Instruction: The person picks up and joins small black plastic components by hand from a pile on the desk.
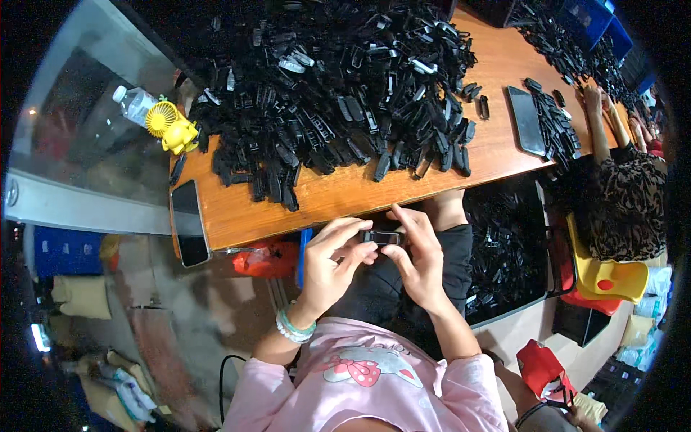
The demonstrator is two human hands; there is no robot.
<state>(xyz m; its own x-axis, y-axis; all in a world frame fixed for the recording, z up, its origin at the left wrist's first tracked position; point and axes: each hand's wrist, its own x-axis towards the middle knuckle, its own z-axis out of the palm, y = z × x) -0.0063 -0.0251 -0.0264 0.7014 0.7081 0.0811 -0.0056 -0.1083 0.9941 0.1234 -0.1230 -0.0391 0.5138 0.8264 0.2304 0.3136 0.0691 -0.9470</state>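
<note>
Between my two hands, just off the table's near edge and above my lap, is a small glossy black plastic piece [382,237], long and narrow like a buckle or casing. My left hand [332,261] pinches its left end between thumb and fingers. At the opposite end, the thumb and fingers of my right hand [420,258] close on it. Fingertips cover both ends, so its exact kind cannot be told. Beyond my hands, a big heap of similar black plastic pieces [317,133] spreads over the wooden table [241,219].
A phone [190,223] lies at the table's left corner, near a yellow fan [173,128] and clear bottle [135,104]. Another phone [526,121] lies right. Below it, a black bin [504,248] holds more pieces. A co-worker [622,194] sits at right by a yellow chair [608,277].
</note>
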